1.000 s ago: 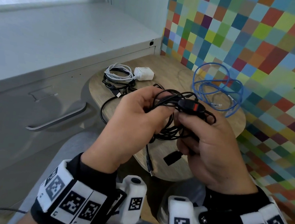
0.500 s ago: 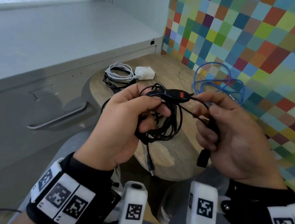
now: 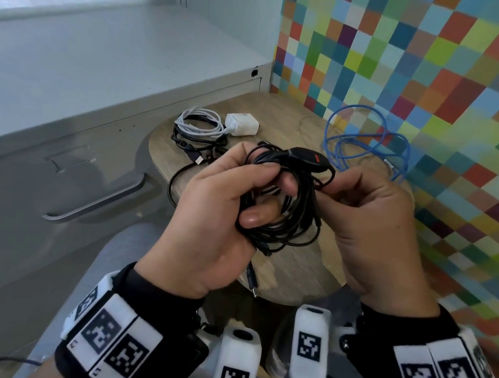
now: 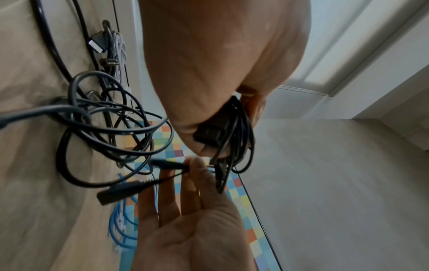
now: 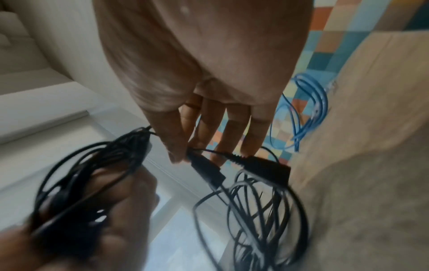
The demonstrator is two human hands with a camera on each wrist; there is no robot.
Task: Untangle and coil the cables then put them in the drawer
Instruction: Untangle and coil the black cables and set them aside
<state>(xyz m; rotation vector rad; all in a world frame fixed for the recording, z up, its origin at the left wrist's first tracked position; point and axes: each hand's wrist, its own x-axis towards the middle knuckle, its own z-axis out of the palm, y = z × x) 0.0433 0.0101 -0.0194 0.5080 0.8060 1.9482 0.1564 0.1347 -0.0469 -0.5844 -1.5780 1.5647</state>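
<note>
While the grey drawer cabinet [image 3: 57, 136] stands shut beside the round wooden table [image 3: 296, 259], every cable is out of the drawer and the work is at the coiling stage. Largest after the cabinet, the table serves as landmark; above its near edge the left hand [image 3: 222, 210] has its fingers and thumb curled round a bundle of thin black cable [image 3: 281, 225], several loops hanging through the fist. Atop that bundle sits a black inline module with a red mark [image 3: 305, 156]. To the right of the bundle, the right hand [image 3: 371, 225] pinches a strand near a black plug [image 5: 206, 170] between thumb and fingertips.

On the table's far right lies one loose blue network cable [image 3: 366, 144], uncoiled. At its far left rests one white cable [image 3: 199, 122], already coiled, with one white charger block [image 3: 241, 124] beside it, and under these at least one further black cable [image 3: 179, 175] trails over the left edge.

I judge the black cable light, limp and springy: loops will slip unless the fist stays tight. Best hold is across all loops at once, feeding slack from near the plug, never tugging the module's joints. The blue cable looks stiffer and will resist small coils.
</note>
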